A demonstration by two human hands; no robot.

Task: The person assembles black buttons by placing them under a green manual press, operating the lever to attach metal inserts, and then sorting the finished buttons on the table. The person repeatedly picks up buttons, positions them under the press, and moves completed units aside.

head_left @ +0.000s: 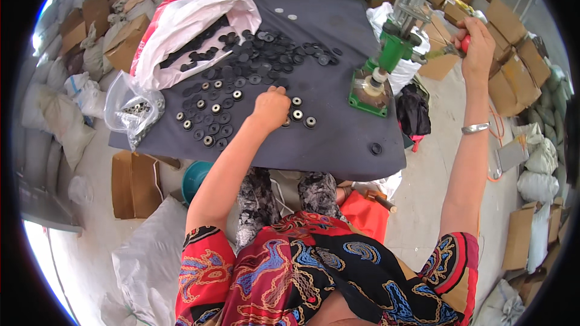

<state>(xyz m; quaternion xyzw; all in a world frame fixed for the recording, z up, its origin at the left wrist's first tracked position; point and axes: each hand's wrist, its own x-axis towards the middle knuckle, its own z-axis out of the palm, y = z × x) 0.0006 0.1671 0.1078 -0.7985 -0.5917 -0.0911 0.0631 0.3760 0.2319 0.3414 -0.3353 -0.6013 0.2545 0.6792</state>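
Note:
My right hand (478,45) is raised at the far right, its fingers wrapped round the red knob (466,43) on the lever of a green hand press (394,49). A pale round piece (376,82) sits under the press's ram, above the base. Over the table's middle, the fingers of my left hand (272,107) are curled down among small black parts; whatever they hold is hidden. Just right of that hand lie several black rings with metal centres (310,122). More such rings (215,108) are scattered to its left, among plain black discs (255,78).
A white and red sack (199,18) spills black discs onto the dark tablecloth (338,151). Beside it, a clear plastic bag (136,108) holds small metal parts. One black ring (376,148) lies near the right front edge. Cardboard boxes (516,84) and sacks surround the table.

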